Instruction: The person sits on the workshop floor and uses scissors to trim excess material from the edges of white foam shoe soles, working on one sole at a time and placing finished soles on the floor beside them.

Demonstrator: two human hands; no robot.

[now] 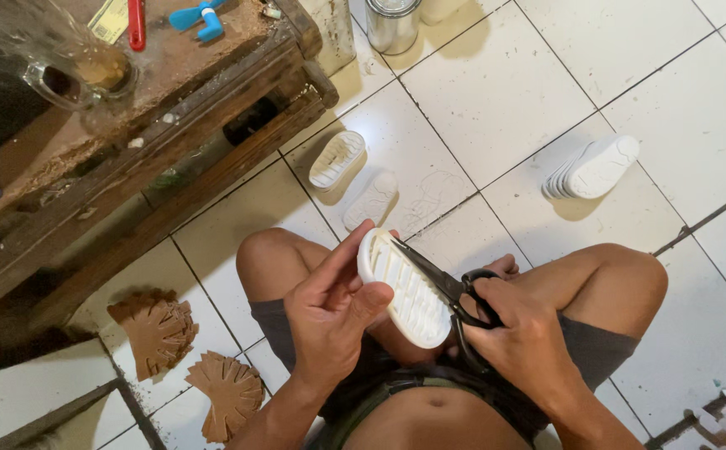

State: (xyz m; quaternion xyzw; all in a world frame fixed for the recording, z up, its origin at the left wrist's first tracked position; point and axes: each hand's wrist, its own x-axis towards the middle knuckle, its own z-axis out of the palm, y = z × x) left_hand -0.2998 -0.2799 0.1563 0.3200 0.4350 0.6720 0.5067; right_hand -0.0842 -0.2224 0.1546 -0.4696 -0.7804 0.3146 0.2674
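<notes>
Your right hand (523, 333) is closed through the handles of black scissors (450, 292), blades running along the edge of a white shoe sole (403, 287). Your left hand (330, 310) pinches that sole over your lap, thumb near the blades. A slip could nick that thumb or cut into the sole. More soles (595, 167) lie on the tiled floor (496, 108).

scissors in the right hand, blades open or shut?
Open, slightly. The black scissors in the right hand show their blades parted along the edge of the white shoe sole, which the left hand holds.
</notes>
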